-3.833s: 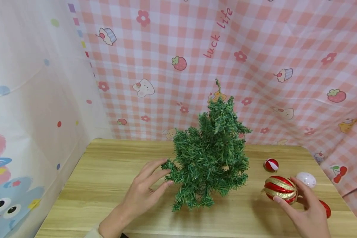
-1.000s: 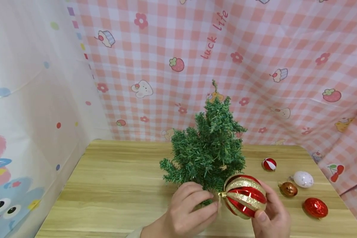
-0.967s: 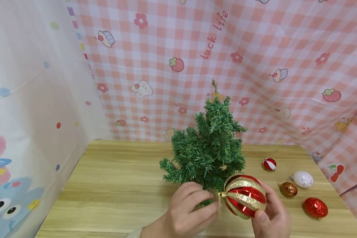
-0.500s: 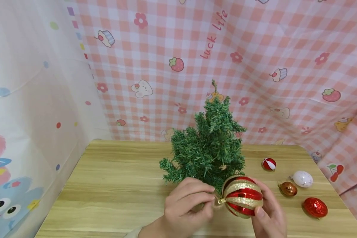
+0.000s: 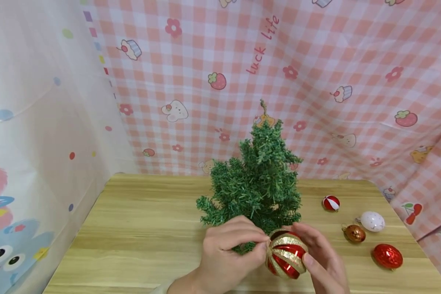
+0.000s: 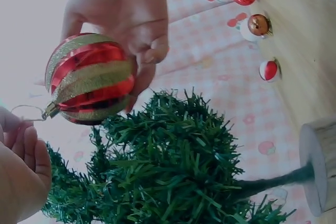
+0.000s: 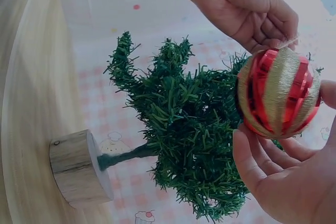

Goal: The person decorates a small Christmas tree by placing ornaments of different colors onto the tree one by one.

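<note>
A large Christmas bauble (image 5: 287, 255), striped red and glittery gold, is held up in front of the small artificial Christmas tree (image 5: 255, 190). My left hand (image 5: 226, 255) pinches the thin hanging loop (image 6: 31, 107) at the bauble's gold cap, which shows in the left wrist view. My right hand (image 5: 325, 261) holds the bauble from the right, thumb on the near side and fingers around the far side. In the right wrist view, the tree stands on a round wooden base (image 7: 81, 169). Both hands and the bauble hide the tree's lower part in the head view.
On the table (image 5: 143, 228), right of the tree, lie a small red-and-white ball (image 5: 331, 203), a white speckled ornament (image 5: 373, 221), a brown ornament (image 5: 354, 233) and a shiny red ornament (image 5: 387, 256). A pink checked cloth (image 5: 191, 73) hangs behind the table.
My right hand has lifted the striped bauble from the table's right side and brought it left to my left hand. My left hand has left the tree branch and now pinches the hanging loop.
</note>
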Demonstrator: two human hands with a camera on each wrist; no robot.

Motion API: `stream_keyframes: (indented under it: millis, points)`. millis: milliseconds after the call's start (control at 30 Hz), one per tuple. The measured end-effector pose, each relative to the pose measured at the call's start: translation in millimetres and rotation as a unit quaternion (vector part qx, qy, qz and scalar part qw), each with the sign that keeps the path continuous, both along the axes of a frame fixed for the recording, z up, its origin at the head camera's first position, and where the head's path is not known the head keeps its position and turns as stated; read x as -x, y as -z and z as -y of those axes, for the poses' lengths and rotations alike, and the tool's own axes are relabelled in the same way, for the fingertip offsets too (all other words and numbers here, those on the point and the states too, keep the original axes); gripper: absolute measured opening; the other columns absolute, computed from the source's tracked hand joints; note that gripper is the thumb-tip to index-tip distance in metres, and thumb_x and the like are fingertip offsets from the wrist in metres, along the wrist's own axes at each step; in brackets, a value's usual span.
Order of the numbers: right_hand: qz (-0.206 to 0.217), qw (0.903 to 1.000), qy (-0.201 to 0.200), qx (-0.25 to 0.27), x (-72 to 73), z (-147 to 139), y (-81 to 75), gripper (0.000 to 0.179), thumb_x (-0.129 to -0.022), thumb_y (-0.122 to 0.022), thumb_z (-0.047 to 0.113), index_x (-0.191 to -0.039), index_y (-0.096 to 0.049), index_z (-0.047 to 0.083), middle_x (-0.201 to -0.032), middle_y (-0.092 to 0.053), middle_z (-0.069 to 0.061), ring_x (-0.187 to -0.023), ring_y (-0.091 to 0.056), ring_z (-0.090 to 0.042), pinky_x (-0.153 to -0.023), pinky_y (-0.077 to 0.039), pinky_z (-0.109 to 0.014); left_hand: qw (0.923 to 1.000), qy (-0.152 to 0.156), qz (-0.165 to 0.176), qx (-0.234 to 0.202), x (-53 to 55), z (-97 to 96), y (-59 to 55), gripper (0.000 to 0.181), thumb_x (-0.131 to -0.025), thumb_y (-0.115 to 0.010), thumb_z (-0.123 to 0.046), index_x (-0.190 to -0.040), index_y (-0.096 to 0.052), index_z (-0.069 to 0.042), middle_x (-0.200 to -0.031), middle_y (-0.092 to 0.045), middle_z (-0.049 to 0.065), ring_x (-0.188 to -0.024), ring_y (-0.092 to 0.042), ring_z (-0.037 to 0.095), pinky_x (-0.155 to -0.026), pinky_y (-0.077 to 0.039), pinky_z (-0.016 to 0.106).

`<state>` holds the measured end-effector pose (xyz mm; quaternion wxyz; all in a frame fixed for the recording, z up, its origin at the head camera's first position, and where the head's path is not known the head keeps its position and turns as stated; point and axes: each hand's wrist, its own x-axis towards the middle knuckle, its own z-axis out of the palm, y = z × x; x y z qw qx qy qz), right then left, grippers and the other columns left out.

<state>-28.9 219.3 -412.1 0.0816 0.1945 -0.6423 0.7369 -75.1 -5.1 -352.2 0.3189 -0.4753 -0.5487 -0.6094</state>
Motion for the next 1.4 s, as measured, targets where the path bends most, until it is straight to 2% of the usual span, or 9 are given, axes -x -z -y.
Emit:
stream_keyframes:
  millis: [133,300,467,567,700,800,900,1167,1400]
  points:
    - [-0.010,0.9991,0.006,-0.040,-0.4,3.1,-4.0,0.052,-0.101,-0.036,-0.010,-0.149,-0.051,0.001,-0.143,-0.063,-0.008,-0.126,-0.061,-0.018,-0.101,-0.053,-0.028,0.9998,0.006,0.009,0.017,0.6,1.4,0.0,0.013,-0.076,-0.073,0.016,-0.087,-0.075,0.009,-0.080,-0.076,0.016,-0.074,-0.072,0.020,-0.073,-0.061,0.025]
    - [-0.002,0.9987,0.007,-0.050,0.4,3.8,-6.2,0.046,-0.103,-0.037,-0.011,-0.146,-0.053,-0.004,-0.140,-0.065,-0.008,-0.119,-0.065,-0.019,-0.091,-0.059,-0.030,0.9985,0.023,0.032,0.039,-0.5,2.6,0.5,0.013,-0.079,-0.073,0.016,-0.090,-0.076,0.008,-0.083,-0.077,0.015,-0.077,-0.072,0.020,-0.073,-0.061,0.025]
    - [-0.035,0.9972,-0.012,-0.065,2.4,3.1,-9.5,0.046,-0.101,-0.039,-0.018,-0.144,-0.051,-0.010,-0.141,-0.065,-0.007,-0.116,-0.068,-0.018,-0.086,-0.060,-0.032,0.9975,0.035,0.041,0.046,-1.7,1.0,1.2,0.013,-0.083,-0.072,0.016,-0.092,-0.077,0.008,-0.083,-0.077,0.015,-0.078,-0.072,0.018,-0.073,-0.061,0.025]
    - [-0.074,0.9944,0.007,-0.075,0.8,7.0,-13.6,0.045,-0.095,-0.044,-0.025,-0.138,-0.055,-0.013,-0.137,-0.066,-0.006,-0.114,-0.069,-0.017,-0.086,-0.059,-0.029,0.9974,0.035,0.043,0.046,-1.9,0.6,2.1,0.014,-0.083,-0.072,0.016,-0.093,-0.077,0.007,-0.082,-0.076,0.014,-0.077,-0.072,0.018,-0.072,-0.061,0.025]
    - [-0.160,0.9841,0.039,-0.066,-2.2,17.6,-21.2,0.045,-0.083,-0.057,-0.033,-0.124,-0.063,-0.013,-0.122,-0.071,-0.009,-0.107,-0.068,-0.016,-0.085,-0.057,-0.024,0.9974,0.032,0.042,0.049,-1.7,1.3,2.4,0.015,-0.083,-0.072,0.017,-0.093,-0.077,0.007,-0.083,-0.076,0.014,-0.076,-0.072,0.017,-0.070,-0.061,0.024]
    - [-0.229,0.9707,0.043,-0.060,-1.9,27.5,-27.9,0.041,-0.080,-0.068,-0.028,-0.117,-0.069,-0.011,-0.110,-0.072,-0.013,-0.097,-0.066,-0.017,-0.077,-0.053,-0.024,0.9975,0.028,0.037,0.054,-1.5,2.0,1.9,0.016,-0.081,-0.072,0.018,-0.092,-0.078,0.007,-0.083,-0.077,0.014,-0.076,-0.072,0.016,-0.070,-0.060,0.023]
    - [-0.257,0.9611,0.061,-0.080,-2.7,37.6,-35.3,0.037,-0.079,-0.078,-0.020,-0.112,-0.073,-0.005,-0.103,-0.074,-0.012,-0.088,-0.063,-0.016,-0.067,-0.048,-0.025,0.9973,0.028,0.035,0.058,-1.4,2.7,1.2,0.018,-0.079,-0.073,0.019,-0.091,-0.078,0.007,-0.083,-0.078,0.013,-0.075,-0.072,0.016,-0.070,-0.060,0.022]
    - [-0.245,0.9541,0.122,-0.121,-7.5,51.2,-46.3,0.038,-0.074,-0.077,-0.025,-0.101,-0.079,0.003,-0.092,-0.075,-0.008,-0.076,-0.060,-0.012,-0.061,-0.043,-0.024,0.9958,0.030,0.051,0.071,-2.5,5.8,-0.5,0.012,-0.084,-0.074,0.014,-0.092,-0.078,0.006,-0.084,-0.078,0.013,-0.076,-0.071,0.016,-0.070,-0.060,0.023]
    - [-0.243,0.9505,0.118,-0.153,-5.4,51.1,-48.6,0.044,-0.075,-0.074,-0.027,-0.099,-0.078,0.009,-0.090,-0.074,-0.005,-0.075,-0.059,-0.010,-0.062,-0.045,-0.024,0.9952,0.027,0.061,0.071,-2.6,8.6,-1.2,0.017,-0.082,-0.074,0.017,-0.093,-0.079,0.005,-0.083,-0.077,0.011,-0.076,-0.071,0.016,-0.070,-0.060,0.023]
